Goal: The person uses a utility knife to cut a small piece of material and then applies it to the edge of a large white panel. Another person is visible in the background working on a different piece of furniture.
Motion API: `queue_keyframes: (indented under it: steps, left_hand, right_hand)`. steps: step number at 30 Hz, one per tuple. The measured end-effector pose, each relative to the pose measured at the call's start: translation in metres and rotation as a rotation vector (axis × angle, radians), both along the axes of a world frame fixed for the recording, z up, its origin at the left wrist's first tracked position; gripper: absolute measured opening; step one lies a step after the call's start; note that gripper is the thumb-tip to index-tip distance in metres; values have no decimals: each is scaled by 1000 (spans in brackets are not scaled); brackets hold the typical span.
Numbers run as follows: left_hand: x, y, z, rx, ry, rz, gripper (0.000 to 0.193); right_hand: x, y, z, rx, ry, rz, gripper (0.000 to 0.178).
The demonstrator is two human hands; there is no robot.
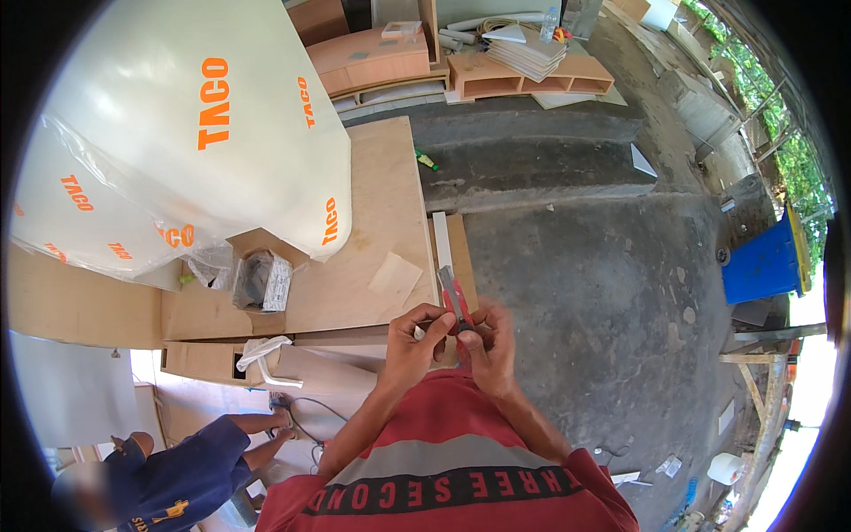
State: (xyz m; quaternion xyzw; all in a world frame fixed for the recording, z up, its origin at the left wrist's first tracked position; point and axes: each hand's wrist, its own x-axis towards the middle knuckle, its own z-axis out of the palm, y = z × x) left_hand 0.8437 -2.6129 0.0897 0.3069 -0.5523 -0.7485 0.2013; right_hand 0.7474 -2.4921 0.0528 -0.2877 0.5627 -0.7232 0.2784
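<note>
Grey floor (585,301) | left grip (413,344), right grip (495,348): pinched on red cutter (460,307)

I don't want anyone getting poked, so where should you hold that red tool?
I'd hold the red tool by its narrow red body, coming from the person's side. Its grey end points away from them, so that grip likely avoids it. The left hand and right hand are at the red part.
</note>
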Motion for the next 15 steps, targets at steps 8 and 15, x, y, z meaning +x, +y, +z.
queue_keyframes:
  steps: [8, 15]
  left_hand:
    - [-1, 5, 15, 68, 264, -55, 24]
    - [1, 4, 47, -418, 232, -99, 31]
  right_hand:
    - [-29, 8, 30, -10, -130, 35, 41]
    - [-36, 8, 30, -172, -275, 76, 43]
